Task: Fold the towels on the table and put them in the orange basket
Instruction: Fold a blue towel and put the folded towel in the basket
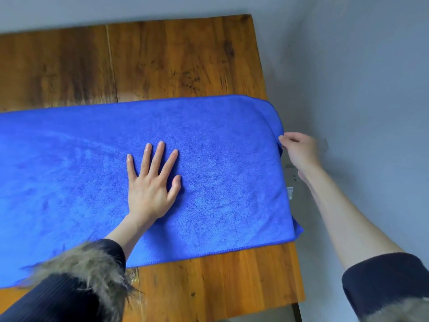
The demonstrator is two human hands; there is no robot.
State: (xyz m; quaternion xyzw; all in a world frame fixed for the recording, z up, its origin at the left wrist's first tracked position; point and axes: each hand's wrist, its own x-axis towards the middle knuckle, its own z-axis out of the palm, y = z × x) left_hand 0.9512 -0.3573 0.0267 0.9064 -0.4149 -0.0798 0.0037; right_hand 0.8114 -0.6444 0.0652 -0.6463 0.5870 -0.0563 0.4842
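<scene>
A large blue towel [92, 163] lies spread flat across the wooden table [162, 61], and its right end hangs over the table's right edge. My left hand [152, 182] presses flat on the middle of the towel with its fingers spread. At the table's right edge, my right hand [299, 151] pinches the towel's hanging end between curled fingers. The orange basket is not in view.
A grey wall [371, 89] runs close along the table's right side, with a wall socket [293, 176] low beside my right wrist. Bare wood shows behind the towel and along the front right edge [232, 287].
</scene>
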